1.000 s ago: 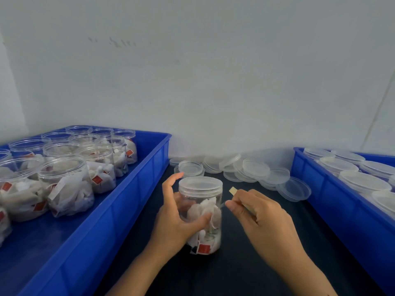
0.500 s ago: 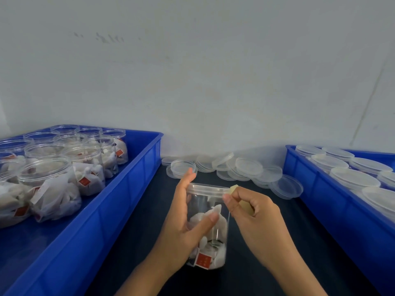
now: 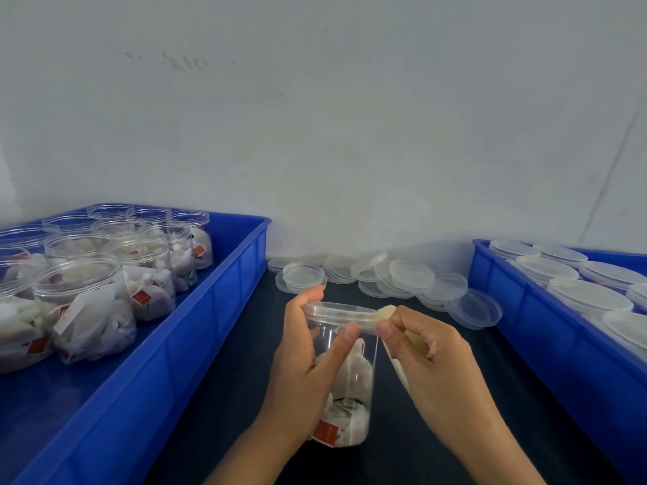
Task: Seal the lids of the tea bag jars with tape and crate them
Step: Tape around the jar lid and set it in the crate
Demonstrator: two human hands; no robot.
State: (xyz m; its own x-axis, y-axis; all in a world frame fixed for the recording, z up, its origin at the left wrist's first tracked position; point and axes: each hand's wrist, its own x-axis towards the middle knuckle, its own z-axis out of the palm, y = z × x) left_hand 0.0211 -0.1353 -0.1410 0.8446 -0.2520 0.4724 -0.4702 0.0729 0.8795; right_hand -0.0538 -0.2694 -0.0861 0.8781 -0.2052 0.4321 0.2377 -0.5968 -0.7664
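A clear plastic jar [image 3: 350, 386] with white tea bags and a red tag inside stands on the dark table at the bottom centre, its translucent lid [image 3: 338, 311] on. My left hand [image 3: 308, 362] grips the jar from the left, thumb across its front and forefinger up at the lid rim. My right hand [image 3: 430, 351] pinches a pale yellowish tape strip [image 3: 387, 315] against the right edge of the lid; the rest of the strip runs down under the palm.
A blue crate [image 3: 196, 330] on the left holds several open jars of tea bags [image 3: 87, 299]. A second blue crate [image 3: 525, 309] on the right holds several lidded jars. Loose clear lids [image 3: 402, 278] lie piled by the wall behind the jar.
The view has tipped so the lid is seen more edge-on. My right hand has brought the tape from just off the jar up against the lid's right rim. My left hand keeps its grip.
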